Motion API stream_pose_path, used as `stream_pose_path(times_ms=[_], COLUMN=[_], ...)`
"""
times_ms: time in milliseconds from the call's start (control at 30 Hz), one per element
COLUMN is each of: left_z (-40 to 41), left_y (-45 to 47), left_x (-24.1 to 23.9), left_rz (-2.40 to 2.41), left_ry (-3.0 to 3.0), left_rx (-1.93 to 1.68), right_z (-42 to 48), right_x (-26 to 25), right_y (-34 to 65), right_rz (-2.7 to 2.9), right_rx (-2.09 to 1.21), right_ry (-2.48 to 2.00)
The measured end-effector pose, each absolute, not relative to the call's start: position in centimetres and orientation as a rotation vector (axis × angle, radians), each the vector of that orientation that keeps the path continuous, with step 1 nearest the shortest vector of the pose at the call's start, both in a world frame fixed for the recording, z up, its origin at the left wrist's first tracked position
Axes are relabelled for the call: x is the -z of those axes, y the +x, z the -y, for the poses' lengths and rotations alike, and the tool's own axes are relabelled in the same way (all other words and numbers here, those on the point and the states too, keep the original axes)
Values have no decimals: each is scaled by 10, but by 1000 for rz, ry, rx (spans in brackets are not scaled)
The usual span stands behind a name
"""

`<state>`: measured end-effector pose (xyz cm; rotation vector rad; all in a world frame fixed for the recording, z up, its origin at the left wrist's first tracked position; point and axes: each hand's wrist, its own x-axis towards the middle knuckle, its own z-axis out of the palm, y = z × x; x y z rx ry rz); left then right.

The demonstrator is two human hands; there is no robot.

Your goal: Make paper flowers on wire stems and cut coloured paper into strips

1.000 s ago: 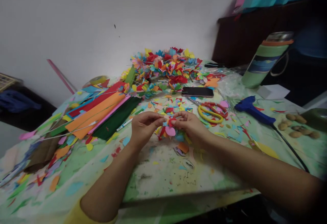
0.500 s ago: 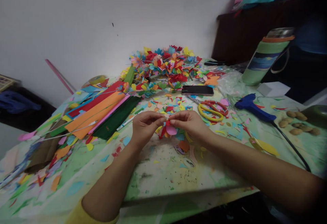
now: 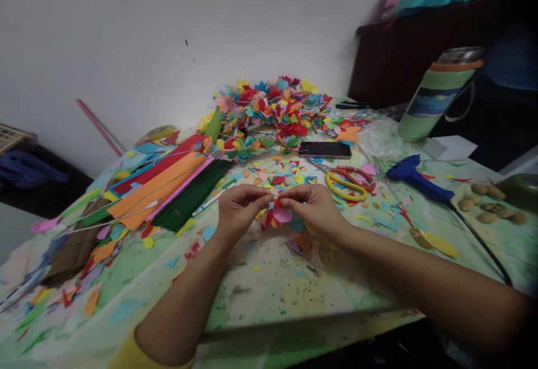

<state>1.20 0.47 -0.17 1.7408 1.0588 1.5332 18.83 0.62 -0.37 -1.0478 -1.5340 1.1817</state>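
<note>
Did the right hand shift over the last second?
No. The right hand stays pinched on the paper flower, in the same spot just below the black phone. Any offset matches the small camera drift.

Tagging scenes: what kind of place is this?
Probably a home craft table: heaped paper flowers, coloured sheets, scissors and a glue gun. Left hand and right hand pinch a small flower.

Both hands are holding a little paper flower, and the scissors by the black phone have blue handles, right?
Not quite. In the head view the scissors by the black phone have yellow and red handles, not blue. The left hand and right hand do hold a little paper flower.
</note>
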Motion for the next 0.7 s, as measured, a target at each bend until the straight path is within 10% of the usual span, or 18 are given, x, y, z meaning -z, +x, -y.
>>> stream_pose_path(times_ms=[700], left_z=[-3], left_y=[14], left_x=[1], left_rz=[-1002], left_ry=[1721], left_rx=[-1564], right_z=[-4], right_x=[11], right_y=[185], right_rz=[1733], right_rx=[-1002], right_ry=[-1123])
